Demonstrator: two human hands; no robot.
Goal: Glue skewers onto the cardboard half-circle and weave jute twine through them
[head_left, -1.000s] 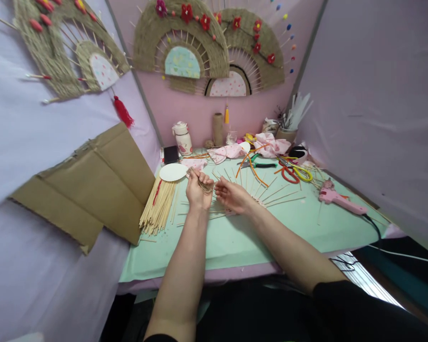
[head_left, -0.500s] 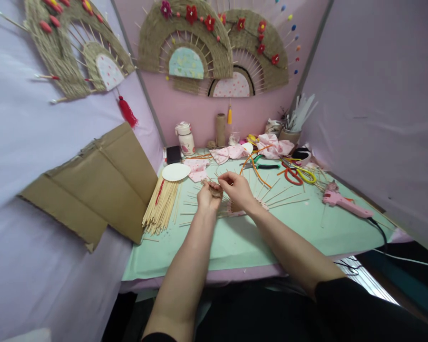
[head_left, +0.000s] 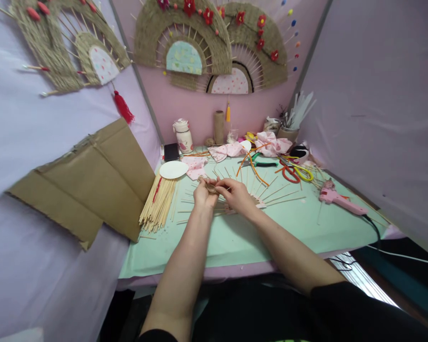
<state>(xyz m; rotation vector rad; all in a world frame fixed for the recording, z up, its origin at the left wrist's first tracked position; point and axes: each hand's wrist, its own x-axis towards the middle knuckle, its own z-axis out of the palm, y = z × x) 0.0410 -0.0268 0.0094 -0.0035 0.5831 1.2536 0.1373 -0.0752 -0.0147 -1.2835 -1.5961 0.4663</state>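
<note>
My left hand (head_left: pixel 205 194), palm up, has its fingers curled round a small bundle of brown twine (head_left: pixel 211 188). Against that bundle, the fingertips of my right hand (head_left: pixel 231 192) are pinched together, apparently on a strand of the twine too thin to make out clearly. Below and behind both hands, a half-round frame of thin sticks (head_left: pixel 281 200) fans out on the table, with a pink dotted piece at its centre. My hands and forearms cover part of it.
Bamboo sticks (head_left: pixel 160 204) lie under a white oval card (head_left: pixel 174 169) on the left, beside folded cardboard (head_left: pixel 85 175). Toward the back right are green-handled pliers (head_left: pixel 266 164), red scissors (head_left: pixel 289 172) and yellow scissors (head_left: pixel 304 174). A pink glue gun (head_left: pixel 342 202) with a cord rests at right.
My right hand has come down slightly, closer to the twine in my left hand. The whole view has shifted a little.
</note>
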